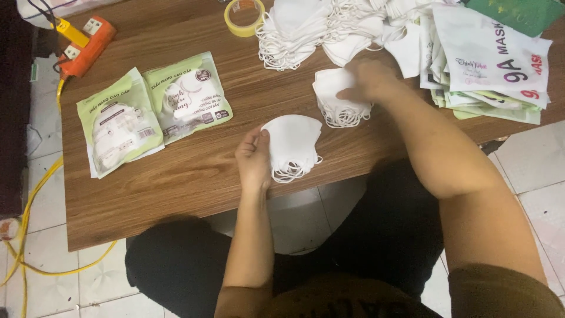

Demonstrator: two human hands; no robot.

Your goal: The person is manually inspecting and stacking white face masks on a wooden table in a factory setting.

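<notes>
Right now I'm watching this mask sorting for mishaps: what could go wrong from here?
The left hand pinches a small stack of white masks near the table edge; its loose ear loops hang close to that edge and might snag or slip off. The right hand rests on a second mask stack, whose tangled loops could drag extra masks along when lifted.

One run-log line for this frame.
left hand: holds small stack of white fabric face masks | right hand: rests on second white mask stack | surface: brown wooden table
</notes>
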